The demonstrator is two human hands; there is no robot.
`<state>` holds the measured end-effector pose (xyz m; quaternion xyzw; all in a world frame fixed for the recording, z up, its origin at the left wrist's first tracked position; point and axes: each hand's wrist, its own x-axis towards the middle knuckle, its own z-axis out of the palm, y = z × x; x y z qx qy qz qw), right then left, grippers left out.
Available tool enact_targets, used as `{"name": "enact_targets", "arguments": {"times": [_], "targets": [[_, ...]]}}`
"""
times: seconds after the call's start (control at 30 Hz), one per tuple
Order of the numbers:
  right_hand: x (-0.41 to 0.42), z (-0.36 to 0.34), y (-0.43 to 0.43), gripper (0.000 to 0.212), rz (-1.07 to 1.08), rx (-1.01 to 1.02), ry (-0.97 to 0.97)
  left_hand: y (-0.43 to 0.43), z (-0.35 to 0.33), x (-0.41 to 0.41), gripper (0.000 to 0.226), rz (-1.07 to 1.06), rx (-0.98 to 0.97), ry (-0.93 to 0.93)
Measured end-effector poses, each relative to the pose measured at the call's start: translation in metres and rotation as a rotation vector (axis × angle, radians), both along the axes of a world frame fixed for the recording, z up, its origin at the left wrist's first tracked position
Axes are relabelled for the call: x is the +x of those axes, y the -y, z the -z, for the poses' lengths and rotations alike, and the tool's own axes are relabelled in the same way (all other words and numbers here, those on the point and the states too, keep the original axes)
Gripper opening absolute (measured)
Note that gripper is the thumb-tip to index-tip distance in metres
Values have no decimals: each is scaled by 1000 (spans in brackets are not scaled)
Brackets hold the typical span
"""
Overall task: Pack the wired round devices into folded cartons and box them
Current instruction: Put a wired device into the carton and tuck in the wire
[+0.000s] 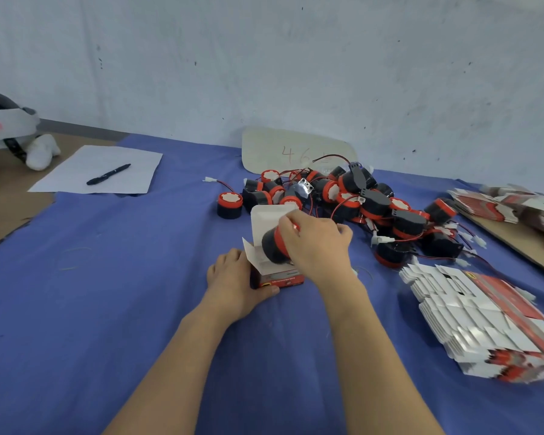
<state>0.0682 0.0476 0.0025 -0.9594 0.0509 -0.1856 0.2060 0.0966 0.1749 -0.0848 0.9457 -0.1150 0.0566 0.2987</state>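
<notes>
Round device [275, 248], black with a red band, sits at the centre of the frame, tilted, its black end in the mouth of an open carton [280, 277]. The right hand [314, 243] curls its fingers round the red end and hides the top of the device and any wire. The left hand [233, 281] grips the carton from the left, thumb across its red front; that side of the carton is covered. The carton's white flaps stand open, and it rests on the blue cloth [107, 277].

At lower right lies one stack of flat cartons [484, 324], too many to count. Beyond the hands is a tangled pile of devices [358, 199]; overlap and wires prevent a count. One lone device [230, 205] stands just left of it. A second stack [515, 205] is cut off at the right edge. At upper left, one pen [108, 174] lies on one paper sheet [101, 169].
</notes>
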Motion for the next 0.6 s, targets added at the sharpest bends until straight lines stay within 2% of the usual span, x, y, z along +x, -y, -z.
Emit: {"name": "enact_targets", "arguments": {"times": [0.07,0.17,0.3,0.43,0.5,0.6], "targets": [[5,2,-3,27,-21,-129,-110,0,0,0,69,1,7,-9],[9,16,-11,27,-5,-149,-176,2,0,-2,64,24,-5,-13],[9,38,-19,27,74,-175,-74,2,-3,-2,51,24,-18,-41],[8,43,-14,27,72,-260,-46,1,-7,-4,50,-14,-32,-56],[5,42,-3,28,50,-237,-48,0,-8,-5,48,-35,-38,-70],[2,37,22,28,121,-48,20,-1,-12,-7,32,-20,-68,-130]]}}
